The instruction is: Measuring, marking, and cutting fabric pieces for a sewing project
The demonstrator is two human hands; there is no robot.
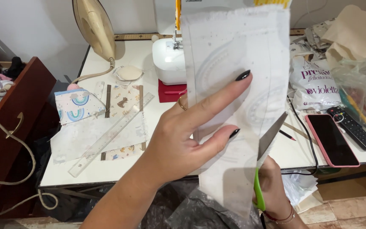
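- Fabric strip (234,63): pale, speckled, faintly printed with arcs; held up in front of the white table (128,165). Long axis near vertical; top end points away toward the sewing machine (170,59), lower end hangs toward the floor.
- Left hand (183,135): closed in a pinch on the strip's left edge, fingers in front; the thumb seems to sit behind, though it is hidden.
- Right hand (272,186): largely hidden behind the cloth, closed round the green handles of the scissors (267,144).
- Scissors: blades partly open, tips pointing up and right, at the strip's right edge about halfway up.
- Step in hand, judged: a cut along the strip's length, blades engaged at the right edge.
- Next move, judged: calls for the cloth kept taut and the blades closed along the length.
- Nearby on table: clear ruler (111,133), iron (94,27), pink-cased phone (331,140), remote (352,127).
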